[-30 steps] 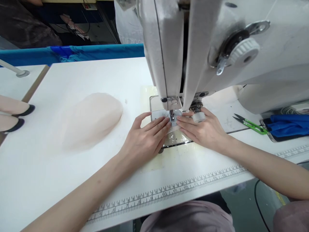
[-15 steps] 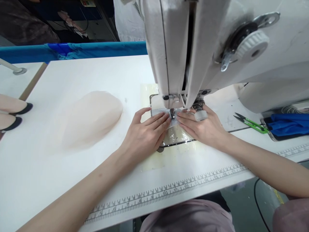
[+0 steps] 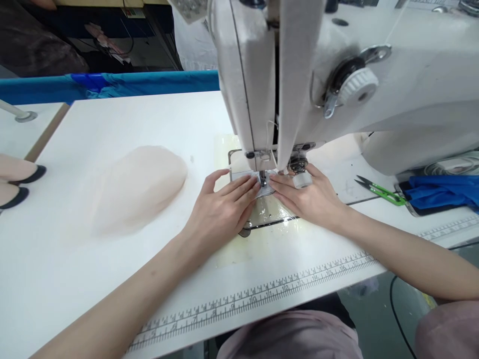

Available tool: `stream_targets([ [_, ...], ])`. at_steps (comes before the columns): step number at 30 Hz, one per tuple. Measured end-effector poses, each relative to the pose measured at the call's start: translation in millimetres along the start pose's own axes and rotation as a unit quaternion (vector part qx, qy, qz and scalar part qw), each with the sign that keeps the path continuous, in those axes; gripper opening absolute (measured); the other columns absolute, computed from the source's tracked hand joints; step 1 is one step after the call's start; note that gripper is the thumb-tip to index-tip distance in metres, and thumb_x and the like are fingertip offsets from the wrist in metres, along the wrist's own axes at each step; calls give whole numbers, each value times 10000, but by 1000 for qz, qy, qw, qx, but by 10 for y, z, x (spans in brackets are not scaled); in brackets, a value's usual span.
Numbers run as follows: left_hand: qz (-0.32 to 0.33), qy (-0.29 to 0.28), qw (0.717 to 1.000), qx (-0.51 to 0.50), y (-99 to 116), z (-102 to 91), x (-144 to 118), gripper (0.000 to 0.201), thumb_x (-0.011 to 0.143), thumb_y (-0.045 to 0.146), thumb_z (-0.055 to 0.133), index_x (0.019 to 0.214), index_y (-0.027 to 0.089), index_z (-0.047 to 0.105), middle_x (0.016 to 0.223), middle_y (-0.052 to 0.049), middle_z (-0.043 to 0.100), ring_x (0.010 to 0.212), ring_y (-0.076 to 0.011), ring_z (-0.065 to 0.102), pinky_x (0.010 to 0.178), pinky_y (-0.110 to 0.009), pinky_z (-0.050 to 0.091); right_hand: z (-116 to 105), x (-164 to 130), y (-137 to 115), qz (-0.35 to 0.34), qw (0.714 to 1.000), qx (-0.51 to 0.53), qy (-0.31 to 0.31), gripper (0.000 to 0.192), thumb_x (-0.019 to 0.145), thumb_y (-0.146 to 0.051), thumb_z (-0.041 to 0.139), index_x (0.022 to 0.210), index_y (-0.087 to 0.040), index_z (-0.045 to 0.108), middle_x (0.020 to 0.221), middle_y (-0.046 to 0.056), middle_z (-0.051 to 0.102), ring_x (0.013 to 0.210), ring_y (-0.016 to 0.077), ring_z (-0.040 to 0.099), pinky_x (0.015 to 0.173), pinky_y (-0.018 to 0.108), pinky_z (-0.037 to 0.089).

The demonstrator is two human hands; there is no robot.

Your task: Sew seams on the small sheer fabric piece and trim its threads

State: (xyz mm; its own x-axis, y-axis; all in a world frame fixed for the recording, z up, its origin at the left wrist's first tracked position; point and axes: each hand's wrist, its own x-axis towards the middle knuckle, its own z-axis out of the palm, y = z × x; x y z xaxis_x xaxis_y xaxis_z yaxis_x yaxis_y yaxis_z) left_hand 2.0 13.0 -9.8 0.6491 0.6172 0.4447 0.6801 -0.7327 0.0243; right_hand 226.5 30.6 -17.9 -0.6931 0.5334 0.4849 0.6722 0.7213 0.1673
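Both hands lie palm down at the needle area of a white sewing machine (image 3: 247, 85). Between their fingertips is the presser foot (image 3: 263, 178), resting on a small, thin, pale piece of material (image 3: 266, 190). My left hand (image 3: 222, 204) presses on that piece from the left, fingers stretched out and thumb apart. From the right, my right hand (image 3: 312, 197) touches it with extended fingers, some partly hidden behind the machine's small white knob. Under the hands is the shiny metal needle plate (image 3: 269, 212).
Sheer beige fabric (image 3: 145, 184) lies on the white table to the left. Green-handled thread snips (image 3: 381, 192) and a blue cloth (image 3: 441, 189) on a dark phone-like object are at right. A printed ruler (image 3: 232, 304) runs along the front edge. Beige, black-banded objects (image 3: 22, 174) stand far left.
The whole view has shifted slightly, so the machine sits further left and lower. Both hands keep nearly the same place beside the presser foot.
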Motion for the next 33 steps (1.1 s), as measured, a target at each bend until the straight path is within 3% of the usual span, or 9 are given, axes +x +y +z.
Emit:
stream_targets([
  [8, -32, -45, 996, 73, -13, -11, -22, 535, 945, 464, 433, 1301, 71, 510, 1302, -183, 588, 1207, -320, 555, 1005, -506, 399, -26, 17, 24, -7, 1000, 20, 1, 226, 925, -166, 491, 920, -198, 715, 1072, 15, 726, 1025, 167, 622, 1024, 392, 382],
  [11, -8, 1, 991, 132, 31, -101, -21, 308, 924, 425, 503, 1001, 168, 655, 930, -84, 736, 787, -251, 688, 799, -455, 461, -86, 18, 16, -16, 999, 10, 33, 286, 864, -41, 478, 899, -205, 710, 1000, -2, 743, 993, 165, 627, 979, 376, 409],
  [13, 10, 47, 987, 155, 46, -151, -12, 188, 901, 312, 558, 767, 203, 633, 655, -2, 686, 539, -181, 615, 650, -399, 434, -122, 20, -20, -18, 998, 3, 64, 319, 855, -5, 456, 870, -205, 705, 926, -15, 750, 917, 153, 639, 924, 346, 433],
  [16, 27, 57, 991, 120, 23, -156, 1, 96, 880, 174, 551, 885, 211, 641, 862, -25, 739, 757, -209, 685, 715, -390, 455, -149, 21, -115, -32, 996, 40, 76, 339, 875, 0, 424, 927, -197, 695, 981, -20, 742, 870, 131, 645, 861, 304, 453],
  [19, 29, 6, 998, 56, -32, -101, -2, 308, 890, 132, 493, 1172, 212, 584, 1214, -65, 667, 1107, -246, 625, 953, -450, 415, -145, 14, -209, -45, 994, 93, 29, 361, 898, -14, 391, 1094, -165, 653, 1162, 28, 690, 991, 148, 636, 846, 299, 467],
  [23, -6, -17, 999, 40, -78, -38, -12, 331, 892, 160, 475, 1203, 196, 581, 1188, -70, 678, 1027, -250, 653, 952, -460, 410, -126, 7, -261, -39, 993, 112, 5, 339, 898, -14, 384, 1050, -135, 661, 1050, 55, 722, 998, 179, 638, 845, 320, 474],
  [27, -14, -45, 998, 34, -61, -32, -3, 372, 918, 192, 442, 1275, 144, 534, 1275, -116, 621, 1156, -281, 583, 960, -472, 400, -134, 18, -258, -42, 993, 109, 7, 319, 896, -25, 399, 1003, -145, 674, 1065, 50, 712, 994, 171, 631, 870, 313, 465],
  [31, -12, 27, 995, 94, -24, -89, -12, 161, 891, 243, 534, 995, 220, 655, 894, -40, 735, 773, -242, 669, 772, -453, 439, -178, 24, -260, -34, 996, 80, 14, 321, 862, 24, 429, 821, -169, 682, 884, 13, 722, 885, 154, 647, 877, 325, 456],
  [33, -7, 59, 994, 95, -18, -111, -20, 109, 876, 215, 558, 922, 243, 653, 808, -5, 729, 695, -212, 662, 760, -440, 443, -194, 21, -271, -34, 996, 79, 16, 314, 866, 19, 434, 858, -171, 684, 916, 13, 719, 905, 157, 645, 880, 331, 459],
])
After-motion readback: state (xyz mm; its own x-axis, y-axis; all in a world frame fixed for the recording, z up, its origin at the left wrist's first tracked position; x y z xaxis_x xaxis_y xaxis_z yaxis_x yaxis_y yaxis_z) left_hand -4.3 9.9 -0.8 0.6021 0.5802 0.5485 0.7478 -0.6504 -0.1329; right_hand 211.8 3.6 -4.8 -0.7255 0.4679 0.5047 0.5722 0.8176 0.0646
